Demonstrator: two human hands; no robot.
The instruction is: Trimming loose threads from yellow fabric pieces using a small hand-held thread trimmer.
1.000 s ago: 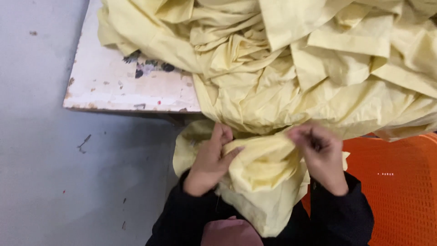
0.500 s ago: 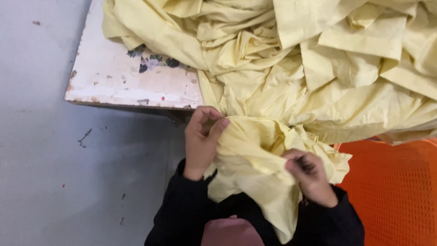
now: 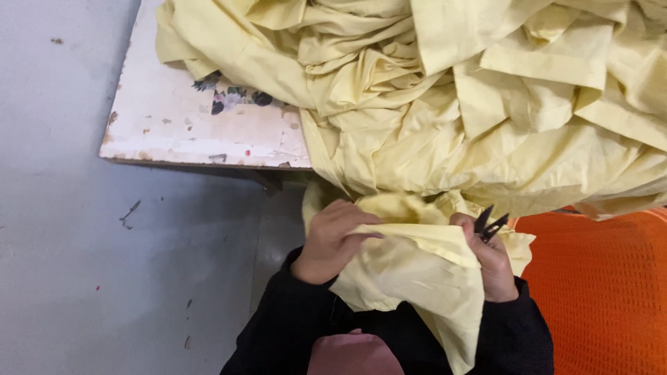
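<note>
Both hands' grip half-hidden by yellow cloth (image 3: pixel 417 271)

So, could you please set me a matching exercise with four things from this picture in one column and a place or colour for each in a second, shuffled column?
Things:
1. left hand
2. right hand
3. worn table
4. orange mesh surface

Places and states:
A. at the lower right of the picture
B. pinching a fold of the pale yellow cloth
C. holding small dark snips against the cloth
D. half covered by the yellow fabric heap

Pairs: 1-B, 2-C, 3-D, 4-A
</note>
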